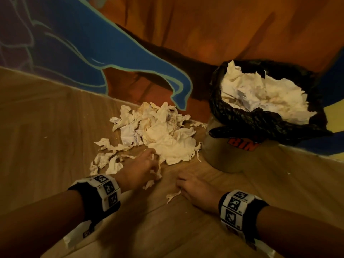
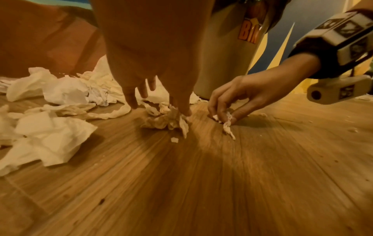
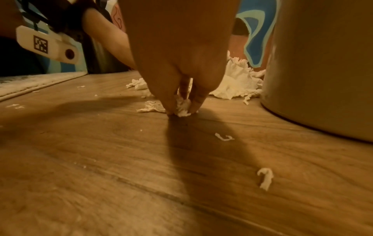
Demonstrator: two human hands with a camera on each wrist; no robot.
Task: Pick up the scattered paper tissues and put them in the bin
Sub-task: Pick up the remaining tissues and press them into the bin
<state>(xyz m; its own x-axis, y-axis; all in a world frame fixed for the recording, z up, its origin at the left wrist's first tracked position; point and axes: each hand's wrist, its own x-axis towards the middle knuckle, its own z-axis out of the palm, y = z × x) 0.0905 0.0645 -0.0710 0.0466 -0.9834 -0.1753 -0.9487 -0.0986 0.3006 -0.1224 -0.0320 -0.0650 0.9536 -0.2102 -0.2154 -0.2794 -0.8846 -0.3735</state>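
A heap of crumpled white tissues lies on the wooden floor by the wall, left of the bin. The bin has a black liner and is heaped with tissues. My left hand is at the heap's near edge, its fingertips down on a small crumpled tissue wad. My right hand pinches a torn tissue strip against the floor in front of the bin.
More loose tissues lie left of my left hand. Small scraps dot the floorboards near the bin's base. A painted wall stands right behind the heap and bin.
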